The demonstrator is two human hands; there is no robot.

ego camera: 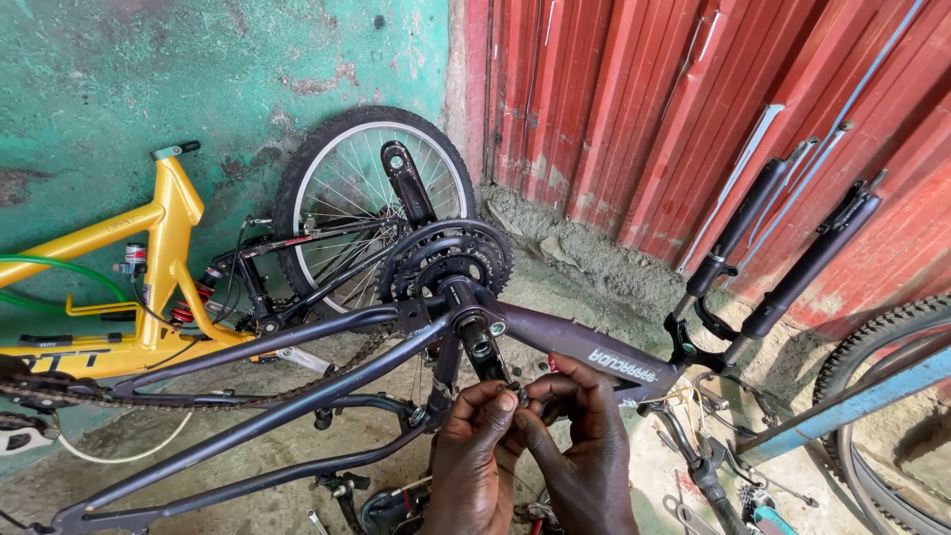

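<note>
i see the dark purple bike frame point(297, 391) lying upside down across the view, its tubes fanning out leftward from the bottom bracket point(466, 317), and that bracket is my landmark. behind and left of it a yellow bike frame point(149, 287) leans on the green wall point(198, 69), crowding that side. up behind it stands a spoked wheel point(371, 198), touching the corner where the red corrugated door point(713, 109) begins. right of the bracket the suspension fork point(783, 248) angles up toward the door, and a tyre with a blue tube point(872, 391) closes off the far right edge. open concrete shows only just behind the bracket. the chainrings point(446, 260) sit right above it. the crank arm point(485, 347) drops from the bracket toward me. my left hand point(475, 451) and right hand point(580, 446) rise from below, knuckles up, fingertips pinched together on a small metal part point(517, 384) at the crank's lower end; i can't make out what it is.
</note>
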